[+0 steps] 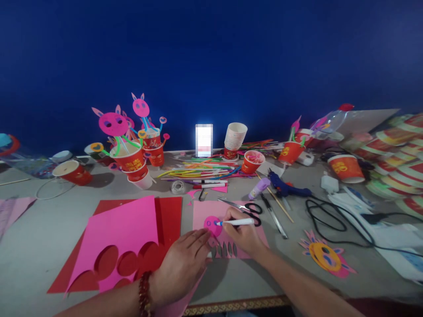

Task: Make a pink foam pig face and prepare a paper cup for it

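Note:
A white marker with a blue tip (240, 222) is pinched in my right hand (241, 233), its tip on a small hot-pink paper circle (210, 224). Blue ring-shaped eyes are drawn on that circle. Flat beside it, fingers stretched out, my left hand (185, 264) presses the circle's lower edge. Underneath lies a pale pink sheet (201, 208) with several leaf-shaped holes cut along its lower part. Black-handled scissors (254, 208) rest on this sheet, just beyond my right hand.
At left, a hot-pink sheet with round cutouts (125, 224) overlaps a red sheet (172, 211). Behind are pipe cleaners (198, 169), red paper cups (130, 162) with pink paper figures, and tape (177, 187). To the right are a glue gun (286, 187), black cable (343, 241) and yellow paper face (325, 256).

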The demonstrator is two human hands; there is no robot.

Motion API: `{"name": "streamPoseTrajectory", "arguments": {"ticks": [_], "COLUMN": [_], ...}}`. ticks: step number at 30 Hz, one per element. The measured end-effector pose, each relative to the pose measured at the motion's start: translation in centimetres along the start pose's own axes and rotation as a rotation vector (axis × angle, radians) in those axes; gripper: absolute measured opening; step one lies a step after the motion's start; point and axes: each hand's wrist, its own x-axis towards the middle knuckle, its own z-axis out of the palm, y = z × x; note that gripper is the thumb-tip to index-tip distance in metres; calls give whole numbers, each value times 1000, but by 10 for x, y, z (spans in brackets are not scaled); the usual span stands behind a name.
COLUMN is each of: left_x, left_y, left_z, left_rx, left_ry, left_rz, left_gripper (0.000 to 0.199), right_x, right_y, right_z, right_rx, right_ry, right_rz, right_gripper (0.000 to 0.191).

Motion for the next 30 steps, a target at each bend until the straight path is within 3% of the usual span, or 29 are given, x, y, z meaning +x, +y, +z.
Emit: {"name": "streamPoseTrajectory", "arguments": {"ticks": [24, 30], "left_x": [0, 1], "left_y": [0, 1], "left_z": [0, 0], "left_rx": [-1, -11], "left_ry": [-3, 6], "left_rz": [-7, -13], "left_gripper": [29, 27], "right_x": [1, 0], "right_y": [-2, -4], "right_z": [-1, -1], "right_rx": [-23, 52], "right_ry": [9, 130], "right_rz": [-20, 25], "right_gripper": [17, 19]}}
